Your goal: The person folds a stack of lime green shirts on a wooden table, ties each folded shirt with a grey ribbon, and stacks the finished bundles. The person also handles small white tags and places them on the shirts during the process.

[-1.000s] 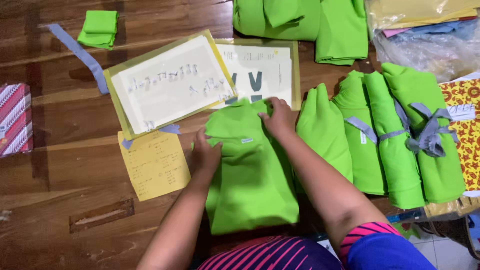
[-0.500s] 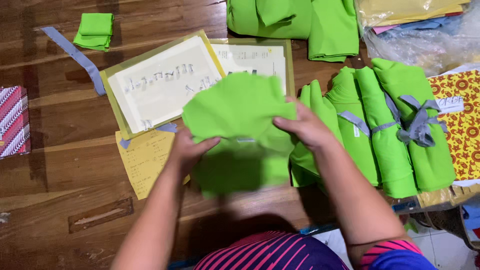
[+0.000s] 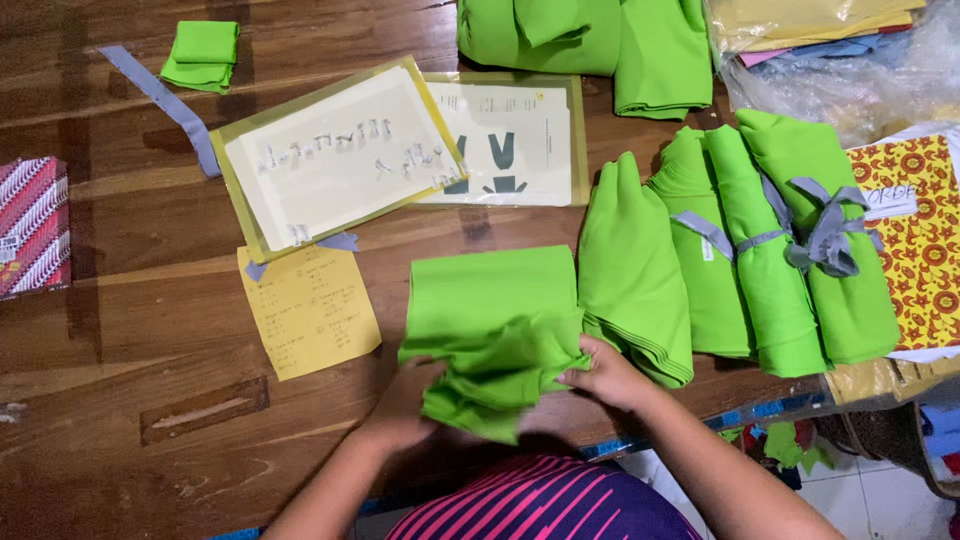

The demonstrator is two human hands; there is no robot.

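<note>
While both hands [image 3: 405,400] [image 3: 605,375] grip the green cloth [image 3: 495,320], bare wood lies left.

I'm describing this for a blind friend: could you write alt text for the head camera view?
Two bare hands, left hand and right hand, grip the near edge of a folded green cloth on a wooden table. Beside it lie folded green bundles tied with grey strips, a yellow note and paper patterns.

A small sewing workshop: green fabric bundles [image 3: 770,250] (tied with strips), paper patterns [image 3: 335,155], wooden table [image 3: 130,340].
</note>
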